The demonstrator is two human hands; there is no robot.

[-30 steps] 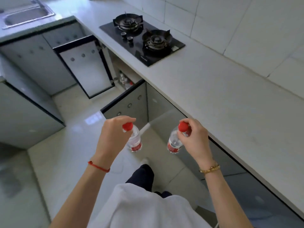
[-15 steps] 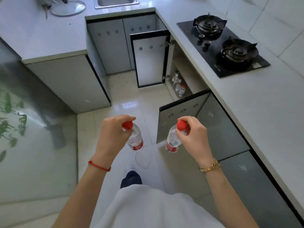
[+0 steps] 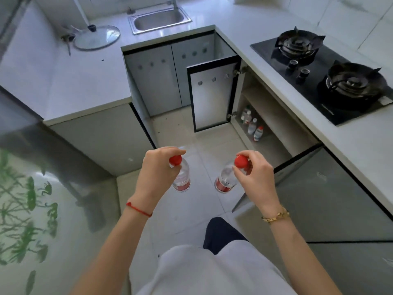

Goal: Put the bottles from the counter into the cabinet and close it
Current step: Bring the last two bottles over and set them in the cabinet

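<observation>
My left hand (image 3: 155,175) grips a clear bottle (image 3: 182,177) with a red cap and red label by its neck, hanging upright over the floor. My right hand (image 3: 256,177) holds a second, matching bottle (image 3: 224,182) the same way. Ahead to the right, the cabinet (image 3: 268,122) under the stove stands open, both doors swung out: the far door (image 3: 210,96) and the near door (image 3: 297,162). Several bottles (image 3: 252,126) stand on its bottom shelf near the far side.
A black gas stove (image 3: 323,75) lies in the white counter (image 3: 361,141) at right. A sink (image 3: 159,21) and a glass lid (image 3: 96,37) are at the back. A counter block (image 3: 70,86) juts out at left. Tiled floor (image 3: 180,218) lies between.
The view has swung left and moved toward the open cabinet, which is now larger and closer. Both hands still hold their bottles in the same pose.
</observation>
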